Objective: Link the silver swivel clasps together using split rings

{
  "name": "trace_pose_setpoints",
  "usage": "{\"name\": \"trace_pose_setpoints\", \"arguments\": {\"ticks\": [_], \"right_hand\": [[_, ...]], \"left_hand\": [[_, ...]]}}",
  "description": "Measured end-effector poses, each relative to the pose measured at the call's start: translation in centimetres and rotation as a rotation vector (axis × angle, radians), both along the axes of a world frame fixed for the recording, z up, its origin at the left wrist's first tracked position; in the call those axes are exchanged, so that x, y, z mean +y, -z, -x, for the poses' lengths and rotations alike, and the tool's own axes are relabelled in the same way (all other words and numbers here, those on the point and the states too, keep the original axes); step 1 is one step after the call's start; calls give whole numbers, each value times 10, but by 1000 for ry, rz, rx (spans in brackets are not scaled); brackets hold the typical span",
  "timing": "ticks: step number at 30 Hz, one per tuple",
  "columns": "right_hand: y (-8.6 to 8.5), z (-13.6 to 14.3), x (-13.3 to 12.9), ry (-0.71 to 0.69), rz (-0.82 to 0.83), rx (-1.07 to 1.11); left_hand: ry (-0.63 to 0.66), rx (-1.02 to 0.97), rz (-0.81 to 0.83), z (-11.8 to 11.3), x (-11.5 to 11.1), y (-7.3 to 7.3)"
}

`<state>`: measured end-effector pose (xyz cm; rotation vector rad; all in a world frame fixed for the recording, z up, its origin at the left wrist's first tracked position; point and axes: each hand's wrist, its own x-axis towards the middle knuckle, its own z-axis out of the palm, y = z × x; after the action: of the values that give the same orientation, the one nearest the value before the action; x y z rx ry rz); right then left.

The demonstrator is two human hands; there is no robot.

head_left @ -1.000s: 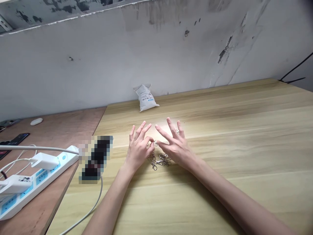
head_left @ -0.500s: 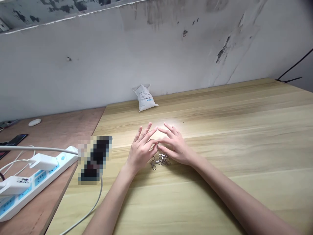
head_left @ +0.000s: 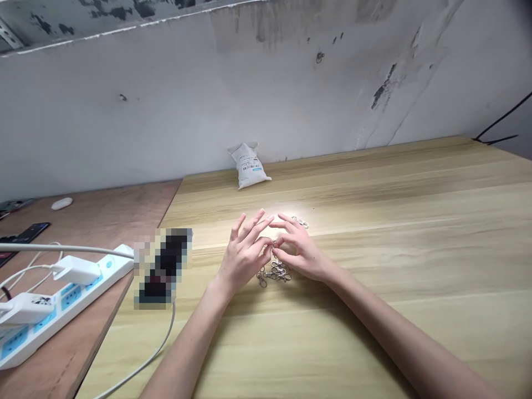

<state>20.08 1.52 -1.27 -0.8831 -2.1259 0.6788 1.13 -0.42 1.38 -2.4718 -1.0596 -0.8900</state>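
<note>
My left hand (head_left: 245, 257) pinches a small metal swivel clasp (head_left: 273, 245) between thumb and index finger, its other fingers spread. From the right, the thumb and index finger of my right hand (head_left: 302, 252) close on the same clasp; the fingertips hide most of it. Just below them, a loose pile of silver swivel clasps (head_left: 279, 271) lies on the wooden table. Beyond my right hand's knuckles, a few more metal pieces (head_left: 301, 223) rest on the table, partly hidden by the fingers.
A white plastic package (head_left: 251, 169) stands against the wall at the back. To the left are a blurred-out device (head_left: 164, 269) with a cable, a white power strip (head_left: 75, 299) with chargers, a phone (head_left: 31, 235) and a small white case (head_left: 62, 203).
My right thumb and index finger have come together at the clasp in my left fingertips. Metal pieces beyond my right hand now show. The view has shifted slightly.
</note>
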Motion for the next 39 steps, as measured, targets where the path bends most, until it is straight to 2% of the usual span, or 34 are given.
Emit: {"name": "trace_pose_setpoints", "arguments": {"ticks": [5,13,22,27,32,39], "right_hand": [[1,-1,3,34,-67,-25],[-3,-7,7,93,-327,-197],[-8,-8,7,215,-599,-162],[-12,3,-3,165,-756,-173],[-11,7,-6,146,-767,-147],[-4,10,-6,63,-731,-253]], "left_hand": [[-9,21,-9,0,0,-1],[-45,24,4,1,1,0],[-160,24,216,6,2,4],[-174,43,241,5,1,4],[-166,49,243,7,1,1],[-157,84,255,9,3,6]]}}
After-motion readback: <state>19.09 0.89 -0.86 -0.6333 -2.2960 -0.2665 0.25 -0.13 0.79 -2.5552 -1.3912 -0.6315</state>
